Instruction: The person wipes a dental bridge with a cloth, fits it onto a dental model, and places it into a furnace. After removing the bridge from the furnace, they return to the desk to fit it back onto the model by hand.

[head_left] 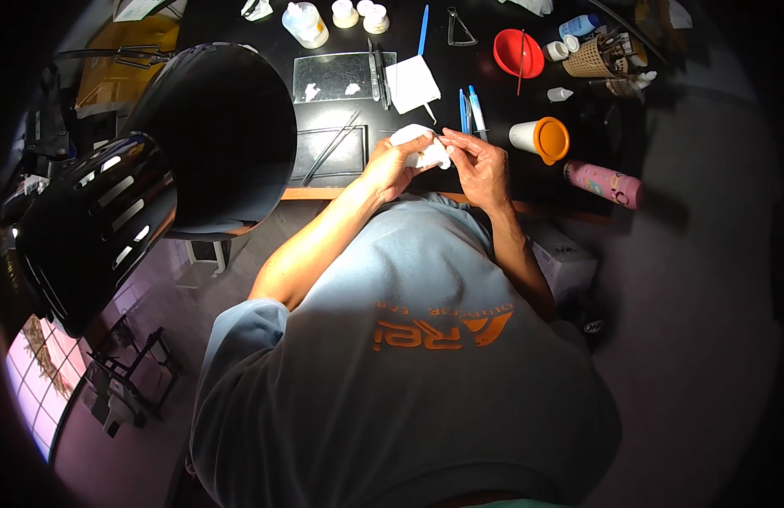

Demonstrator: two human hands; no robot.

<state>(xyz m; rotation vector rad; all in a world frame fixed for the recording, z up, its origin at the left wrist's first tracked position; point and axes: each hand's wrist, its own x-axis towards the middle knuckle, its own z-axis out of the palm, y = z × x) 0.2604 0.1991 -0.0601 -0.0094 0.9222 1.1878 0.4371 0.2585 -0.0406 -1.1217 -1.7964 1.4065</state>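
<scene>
Pinching a white wad (424, 148) between both sets of fingertips, we hold it just above the near table edge (311, 194). Our left hand (390, 165) cups it underneath; our right hand (478, 165) nips its end, probably for control. Tweezers (331, 146) lie close.

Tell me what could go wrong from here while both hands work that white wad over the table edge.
1. The left hand and right hand pinch the crumpled white wad of tissue right above the dark table's front edge; a dropped piece would likely fall to the floor.
2. The orange-lidded white cup sits close beside the right hand; an outward elbow swing might tip it.
3. The pink cylindrical bottle lies on its side near the edge and may roll off.
</scene>
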